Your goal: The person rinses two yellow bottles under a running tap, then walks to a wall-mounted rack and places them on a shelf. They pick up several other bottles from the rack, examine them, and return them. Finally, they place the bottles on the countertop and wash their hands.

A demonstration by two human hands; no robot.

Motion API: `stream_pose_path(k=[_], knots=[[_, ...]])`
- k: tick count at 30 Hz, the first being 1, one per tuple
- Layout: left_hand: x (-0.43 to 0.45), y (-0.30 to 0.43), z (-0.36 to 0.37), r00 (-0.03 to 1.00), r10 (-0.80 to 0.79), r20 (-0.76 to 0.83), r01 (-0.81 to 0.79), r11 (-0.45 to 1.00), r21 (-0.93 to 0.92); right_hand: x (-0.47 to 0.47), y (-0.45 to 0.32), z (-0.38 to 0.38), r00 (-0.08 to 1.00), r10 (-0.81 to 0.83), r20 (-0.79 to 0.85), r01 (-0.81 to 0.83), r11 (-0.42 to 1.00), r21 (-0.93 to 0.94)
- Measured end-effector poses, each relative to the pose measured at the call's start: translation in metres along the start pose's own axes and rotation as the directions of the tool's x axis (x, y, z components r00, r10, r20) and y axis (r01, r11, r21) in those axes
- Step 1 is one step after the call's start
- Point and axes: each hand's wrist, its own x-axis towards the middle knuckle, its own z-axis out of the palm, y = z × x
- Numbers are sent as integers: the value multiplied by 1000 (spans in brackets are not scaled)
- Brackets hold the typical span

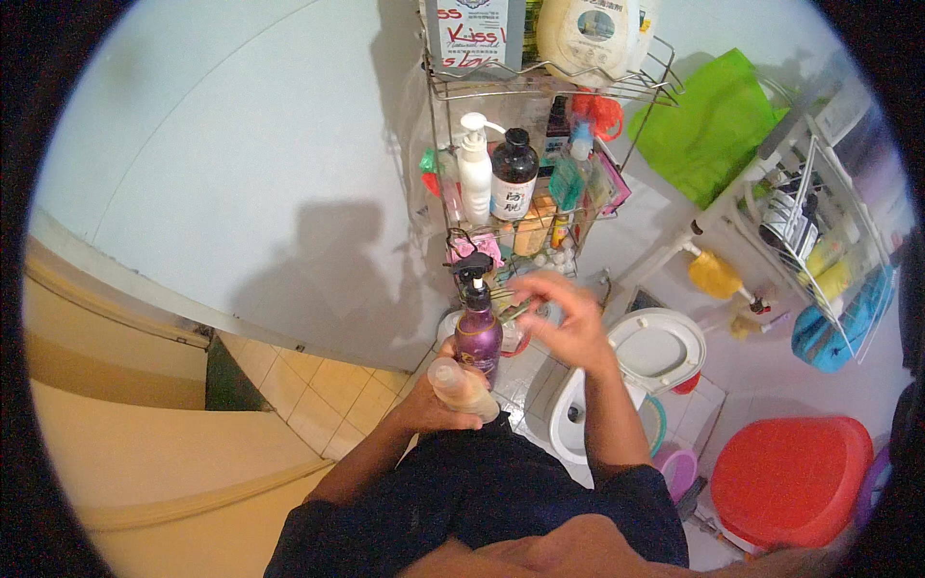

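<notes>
My left hand (pixel 433 401) is closed around a translucent plastic bottle (pixel 466 397) with a narrow, pale top. Just beyond it, a shiny purple bottle (pixel 478 338) with a dark neck stands upright against the fingers of that hand. Whether those fingers also grip the purple bottle is hard to see. My right hand (pixel 567 325) is raised to the right of the purple bottle, blurred, with thumb and fingers curved toward each other. A thin greenish thing (pixel 514 311) shows at its fingertips; I cannot tell if it is held.
A wire rack (pixel 553 90) ahead carries a white pump bottle (pixel 475 180), a dark bottle (pixel 514 177) and large containers. To the right are a toilet (pixel 567 433) with its seat raised, a red plastic stool (pixel 791 480) and a wall basket (pixel 816 238). A pale wall (pixel 217 180) rises at left.
</notes>
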Motion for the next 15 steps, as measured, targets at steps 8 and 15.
stream_pose_path(k=[8,15], knots=[[-10,-3,-4,996,49,-68,-49,999,0,75,-26,-80,855,-206,-476,-112,823,-557],[-16,-1,-5,995,84,-61,-82,996,24,117,-13,-81,931,-98,-351,-232,583,-779]])
